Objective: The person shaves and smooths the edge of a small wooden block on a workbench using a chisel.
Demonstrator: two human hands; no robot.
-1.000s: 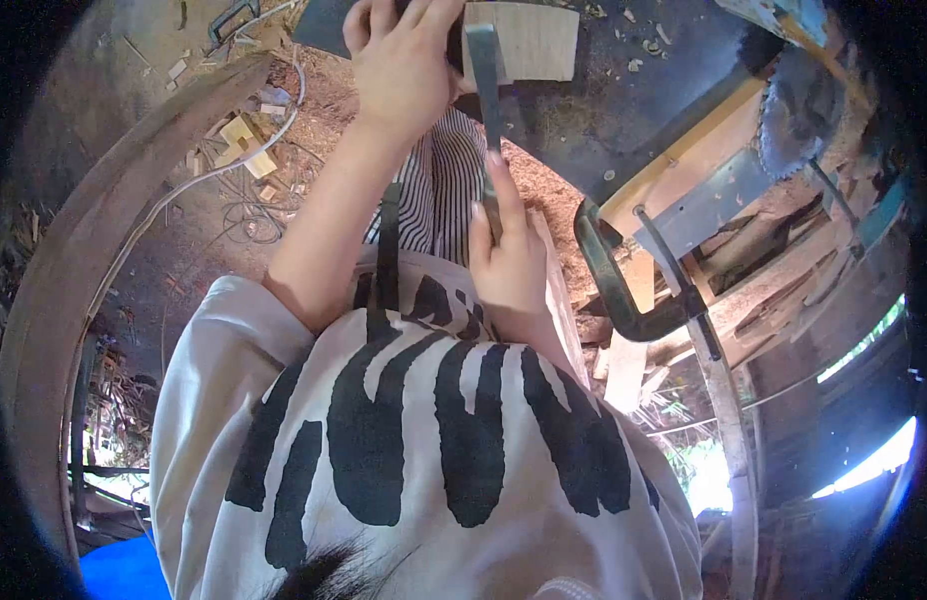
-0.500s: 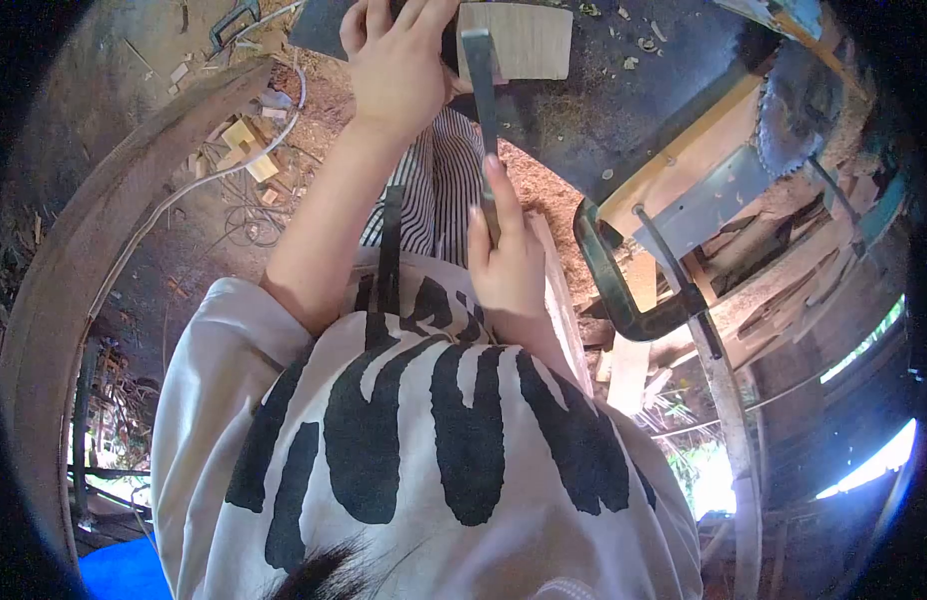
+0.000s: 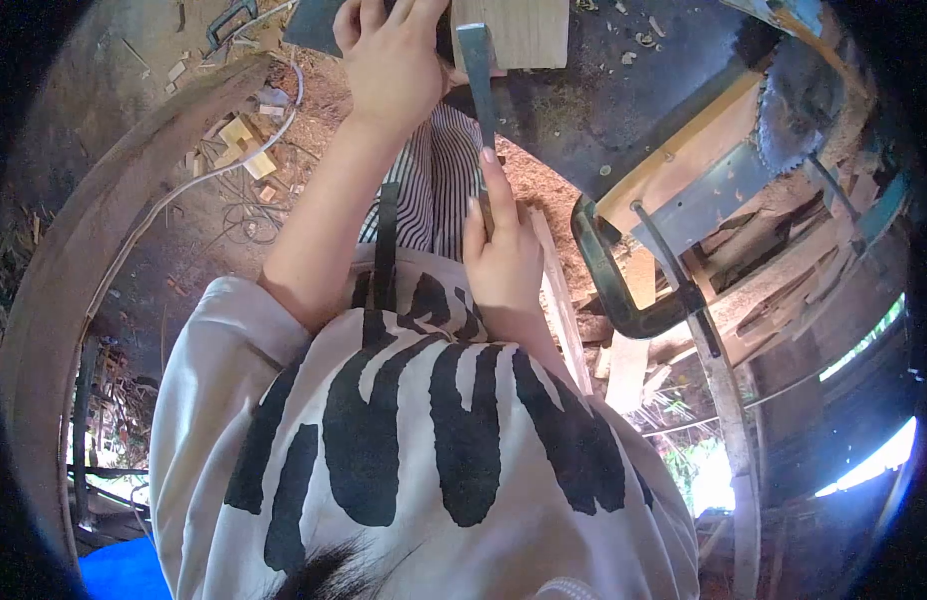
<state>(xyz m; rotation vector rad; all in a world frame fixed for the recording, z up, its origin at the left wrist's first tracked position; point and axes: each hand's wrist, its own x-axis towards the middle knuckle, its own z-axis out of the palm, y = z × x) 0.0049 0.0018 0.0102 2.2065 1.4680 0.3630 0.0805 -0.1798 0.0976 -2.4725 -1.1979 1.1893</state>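
My right hand (image 3: pixel 506 255) is wrapped round the lower end of a flat metal chisel (image 3: pixel 478 85), with the index finger laid along it. The chisel's broad tip points up, over the near left edge of a pale wooden block (image 3: pixel 529 35). My left hand (image 3: pixel 392 65) lies at the top edge of the view, fingers bent over a dark piece beside the block; what the fingertips grip is hidden. The block rests on a dark work surface (image 3: pixel 574 120).
A green clamp (image 3: pixel 594 270) holds at the bench edge on the right, near a round saw blade (image 3: pixel 799 105) and a wooden strip (image 3: pixel 684 150). Wood scraps (image 3: pixel 246 145) and a white cable (image 3: pixel 194 185) lie at the left. A curved beam (image 3: pixel 74 220) borders them.
The wooden block sits slightly higher in view, its far edge now cut off. The chisel and my right hand have shifted slightly to the left.
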